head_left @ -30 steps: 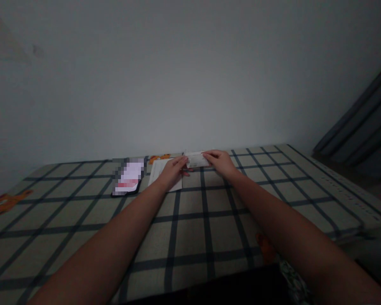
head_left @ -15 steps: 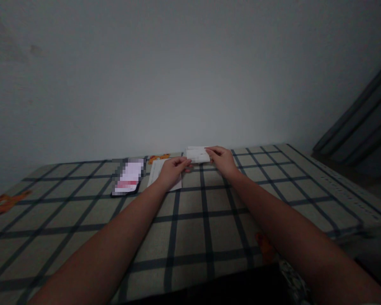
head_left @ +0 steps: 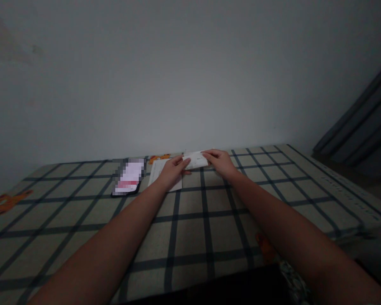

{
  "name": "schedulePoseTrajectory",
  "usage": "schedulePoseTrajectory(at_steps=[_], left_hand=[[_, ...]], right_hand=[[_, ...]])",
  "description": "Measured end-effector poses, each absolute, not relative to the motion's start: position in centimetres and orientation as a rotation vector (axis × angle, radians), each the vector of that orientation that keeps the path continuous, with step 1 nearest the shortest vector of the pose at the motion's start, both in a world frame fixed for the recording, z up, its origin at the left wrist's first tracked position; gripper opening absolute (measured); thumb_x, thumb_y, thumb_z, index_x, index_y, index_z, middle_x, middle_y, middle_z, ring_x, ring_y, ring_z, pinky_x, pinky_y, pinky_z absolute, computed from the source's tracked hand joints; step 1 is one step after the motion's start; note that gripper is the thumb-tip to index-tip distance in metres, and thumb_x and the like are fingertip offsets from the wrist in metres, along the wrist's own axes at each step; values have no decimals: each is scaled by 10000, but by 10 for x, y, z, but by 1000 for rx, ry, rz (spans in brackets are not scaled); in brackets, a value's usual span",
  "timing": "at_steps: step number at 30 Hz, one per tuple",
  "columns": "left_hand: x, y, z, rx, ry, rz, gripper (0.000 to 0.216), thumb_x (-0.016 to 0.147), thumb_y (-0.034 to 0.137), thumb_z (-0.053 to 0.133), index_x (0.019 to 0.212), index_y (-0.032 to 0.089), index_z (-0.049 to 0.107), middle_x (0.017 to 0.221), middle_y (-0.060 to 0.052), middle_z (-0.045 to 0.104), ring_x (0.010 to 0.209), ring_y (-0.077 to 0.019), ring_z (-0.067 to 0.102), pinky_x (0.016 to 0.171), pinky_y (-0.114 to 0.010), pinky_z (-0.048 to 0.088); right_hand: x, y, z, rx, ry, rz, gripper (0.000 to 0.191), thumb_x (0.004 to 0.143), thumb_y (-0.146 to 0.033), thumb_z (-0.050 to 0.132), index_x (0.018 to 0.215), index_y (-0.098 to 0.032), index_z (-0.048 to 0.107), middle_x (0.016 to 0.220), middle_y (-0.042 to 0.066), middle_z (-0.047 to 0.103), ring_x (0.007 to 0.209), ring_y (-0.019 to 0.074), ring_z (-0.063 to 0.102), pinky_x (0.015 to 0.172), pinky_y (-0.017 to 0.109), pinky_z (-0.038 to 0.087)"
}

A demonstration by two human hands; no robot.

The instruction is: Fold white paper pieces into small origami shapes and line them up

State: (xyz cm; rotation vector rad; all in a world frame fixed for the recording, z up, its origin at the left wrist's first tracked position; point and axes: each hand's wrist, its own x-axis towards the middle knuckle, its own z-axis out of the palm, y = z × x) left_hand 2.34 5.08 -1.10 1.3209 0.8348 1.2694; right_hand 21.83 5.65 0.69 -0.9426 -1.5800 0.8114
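Note:
Both my arms reach far forward over a bed covered by a checked sheet (head_left: 209, 228). A small folded white paper (head_left: 196, 160) hangs just above the sheet between my hands. My left hand (head_left: 173, 171) pinches its left end with thumb and fingers. My right hand (head_left: 220, 161) pinches its right end, fingers curled over the edge. Under my left hand a flat white sheet of paper (head_left: 160, 171) lies on the bed.
A phone (head_left: 128, 176) with a lit screen lies left of the flat paper. Orange prints (head_left: 6, 201) dot the bed sheet. A plain wall rises right behind the bed. A dark curtain (head_left: 362, 135) hangs at the right, past the bed's edge.
The small paper dipped, rose a little toward the wall half a second ago, and has come back down between both hands. The arms hardly moved.

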Motion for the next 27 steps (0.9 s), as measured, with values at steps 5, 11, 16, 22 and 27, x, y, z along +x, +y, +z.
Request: schedulePoseTrajectory(at_steps=[5, 11, 16, 22, 27], left_hand=[[18, 56, -18, 1451, 977, 1316, 361, 687, 452, 690, 811, 114, 681, 758, -63, 657, 644, -145, 583, 592, -264, 472], [14, 53, -13, 1687, 1108, 1361, 335, 741, 472, 631, 698, 141, 659, 622, -9, 613, 604, -129, 537, 587, -242, 401], [13, 51, -11, 1760, 1141, 1391, 324, 748, 458, 627, 660, 146, 628, 585, 20, 565, 571, -110, 491, 560, -231, 363], [16, 52, -14, 1663, 1078, 1340, 320, 716, 450, 659, 766, 134, 650, 703, -20, 639, 636, -138, 555, 593, -250, 407], [19, 53, -17, 1613, 984, 1234, 418, 704, 447, 670, 955, 113, 671, 892, -106, 689, 746, -191, 614, 663, -301, 456]], right_hand=[[216, 55, 7, -933, -1559, 866, 306, 745, -344, 615, 939, -123, 701, 811, 65, 676, 628, 111, 556, 565, 241, 459], [216, 56, 7, -898, -1498, 995, 492, 734, -334, 638, 1182, -135, 586, 833, 45, 666, 566, 81, 537, 528, 222, 452], [219, 63, 1, -993, -1551, 939, 329, 741, -391, 628, 922, -124, 695, 809, 57, 670, 539, 77, 525, 517, 218, 434], [220, 63, 1, -1003, -1635, 866, 308, 747, -399, 609, 841, -125, 712, 706, 40, 652, 565, 94, 519, 528, 219, 401], [220, 59, 4, -1006, -1689, 851, 333, 749, -411, 593, 843, -114, 709, 676, 33, 636, 572, 98, 509, 547, 228, 385]])
